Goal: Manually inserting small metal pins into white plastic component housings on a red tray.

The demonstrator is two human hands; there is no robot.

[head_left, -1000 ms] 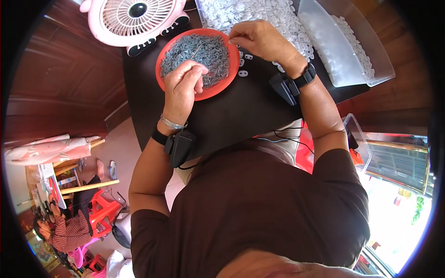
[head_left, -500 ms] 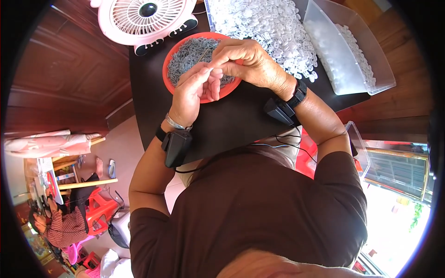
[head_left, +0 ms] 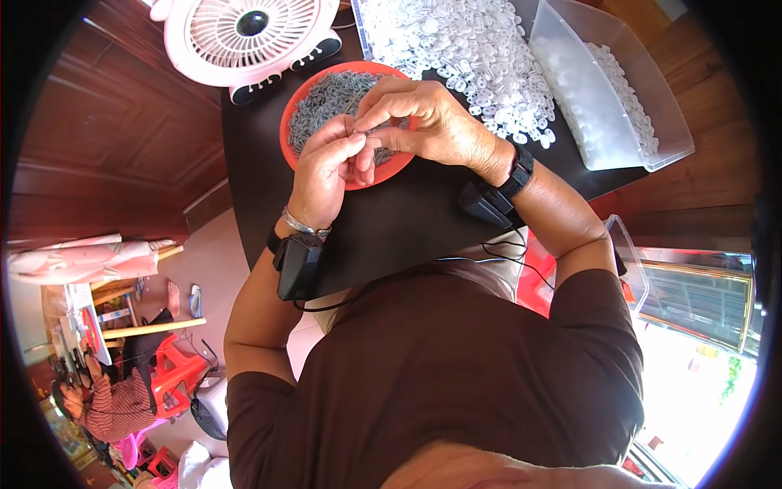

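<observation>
whatever small part is being worked sits hidden between the pinched fingertips (head_left: 358, 140) of both hands, over the near rim of the red bowl (head_left: 291, 122) of small grey pieces (head_left: 326, 98), so its long axis cannot be told. the left hand (head_left: 326, 167) comes up from the near side and the right hand (head_left: 423, 122) reaches across from the right, the fingers of both pressed together and meeting at that one spot, neither clearly nearer. beyond the bowl, toward the far edge of the dark bench (head_left: 407, 228), stand a pink fan (head_left: 244, 37), a heap of white pieces (head_left: 464, 49) and a clear bin (head_left: 603, 98) at the far right corner.
</observation>
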